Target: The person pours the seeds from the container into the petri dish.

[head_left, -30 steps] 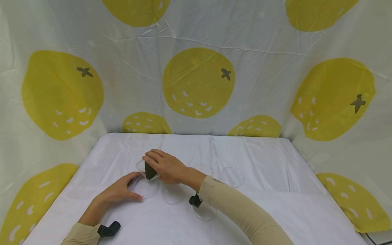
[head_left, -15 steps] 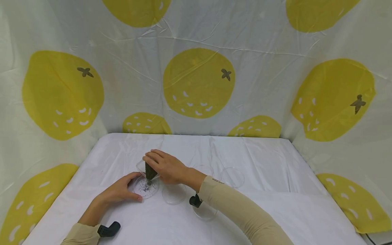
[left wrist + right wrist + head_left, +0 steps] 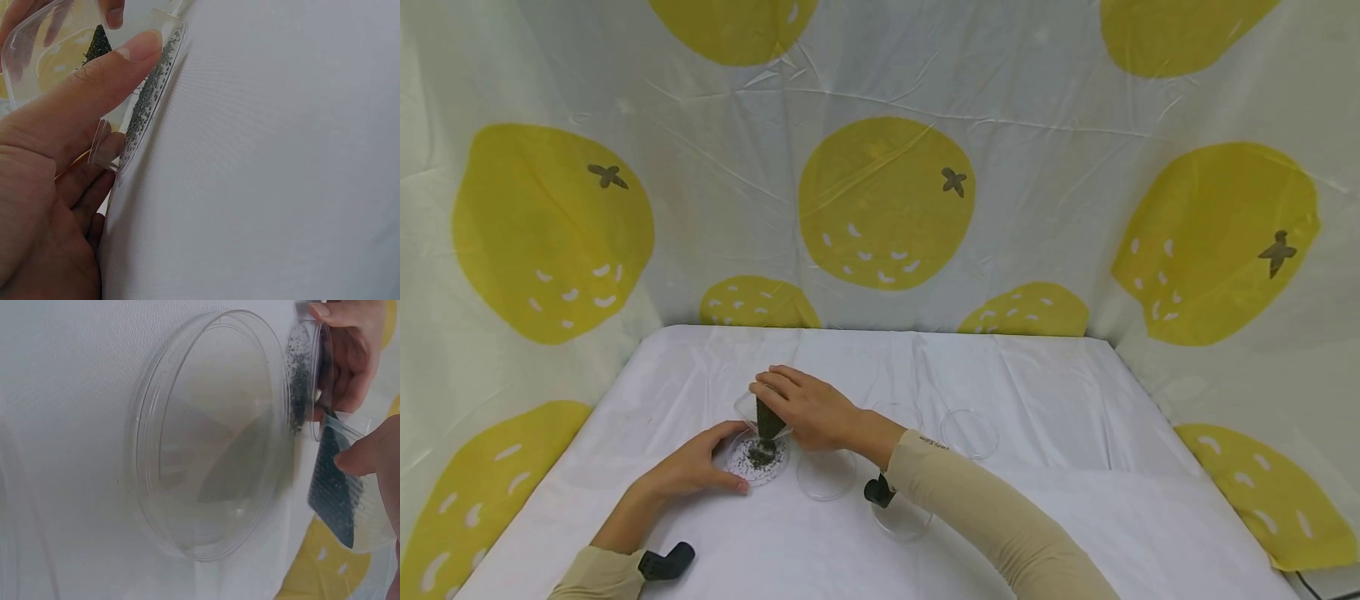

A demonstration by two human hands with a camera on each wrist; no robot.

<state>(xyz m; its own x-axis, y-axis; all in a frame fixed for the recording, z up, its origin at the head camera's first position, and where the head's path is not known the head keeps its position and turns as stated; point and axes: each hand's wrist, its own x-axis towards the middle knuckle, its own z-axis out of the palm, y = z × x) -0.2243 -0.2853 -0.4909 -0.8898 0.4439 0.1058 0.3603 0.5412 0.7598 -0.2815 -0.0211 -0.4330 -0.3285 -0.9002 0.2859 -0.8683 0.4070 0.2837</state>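
My right hand (image 3: 812,408) grips a clear plastic container (image 3: 744,406), tilted over a petri dish (image 3: 775,473). Dark green flakes (image 3: 768,419) slope inside the container and spill from its lower corner. In the right wrist view, the thumb presses the ribbed side of the container (image 3: 334,487). Around the left side of the dish, my left hand (image 3: 692,468) has its thumb and fingers on the rim. A low heap of flakes, with loose bits scattered round it, lies in that dish. The left wrist view shows the flakes through the dish wall (image 3: 153,94).
Just right of the filled dish lies another clear petri dish (image 3: 826,497). Several more clear round dishes or lids sit on the white cloth, one (image 3: 970,457) farther right and one (image 3: 902,537) partly under the right forearm. A lemon-print curtain (image 3: 1037,208) hangs behind the table.
Flakes have begun falling from the container into the dish, which showed none one second ago, and the heap has grown. Both hands stay in nearly the same place.
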